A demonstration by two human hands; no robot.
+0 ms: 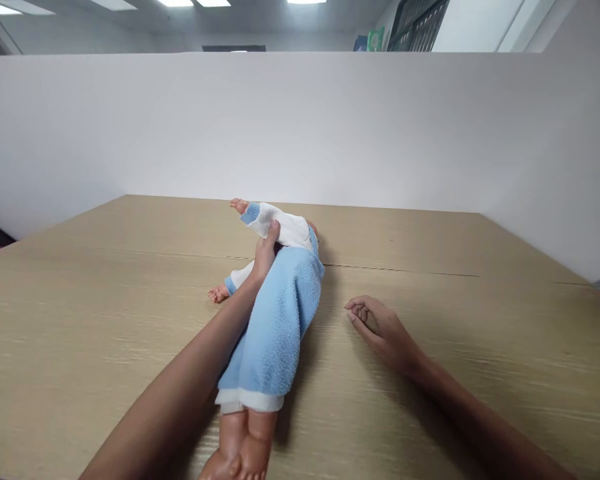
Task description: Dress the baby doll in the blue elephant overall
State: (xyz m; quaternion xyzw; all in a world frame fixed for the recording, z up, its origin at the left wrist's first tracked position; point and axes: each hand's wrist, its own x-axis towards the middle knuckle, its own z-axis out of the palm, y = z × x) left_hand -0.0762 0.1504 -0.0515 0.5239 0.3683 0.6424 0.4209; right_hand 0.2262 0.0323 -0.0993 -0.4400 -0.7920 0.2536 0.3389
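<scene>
A baby doll (280,320) in blue fleece trousers and a white top with blue cuffs lies on its side on the table, its bare feet toward me. My left hand (267,250) grips the doll at the chest, between its two arms, with the thumb on the white sleeve. The rest of the fingers are hidden by the doll's body, and its head is out of sight behind the torso. To the right of the doll, my right hand (377,327) is half curled just over the table, a small gap between thumb and forefinger, with nothing in it.
The wooden table (480,320) has a seam running across it. White partition walls (300,127) rise at the back and the right side. Past the top edge, ceiling lights, a barred window (417,25) and a green package (375,40) show.
</scene>
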